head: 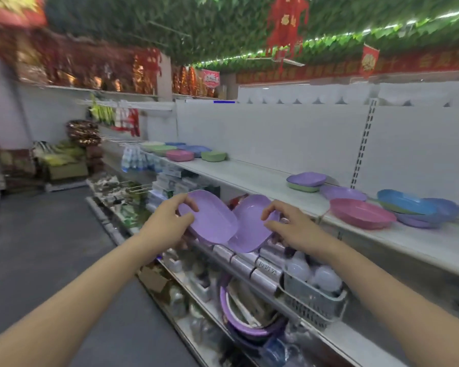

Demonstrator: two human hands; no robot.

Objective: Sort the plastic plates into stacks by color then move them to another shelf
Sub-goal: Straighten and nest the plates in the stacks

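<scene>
1. in front of the white shelf (249, 176), in the shop aisle, i hold two purple plates in the air, one in each hand.
2. my left hand (167, 223) has its grip on the left purple plate (212, 221): the thumb is on the upper rim, and the other fingers seem to be under the edge.
3. my right hand (289, 226) pinches the right purple plate (249, 226) at its right rim. the two plates overlap in the middle, the left one in front.
4. i judge these plates light and stiff, thin plastic with a smooth face, so a little slippery. the raised rim is the good place to hold.
5. on the shelf to the right lie a pink plate (361, 213), a mixed pile with a blue plate (406, 202) on top, and a purple dish on a green one (306, 181).
6. far on the left more green, pink and blue plates (183, 152) are waiting.
7. next i think to nest my two plates into one purple stack.
</scene>
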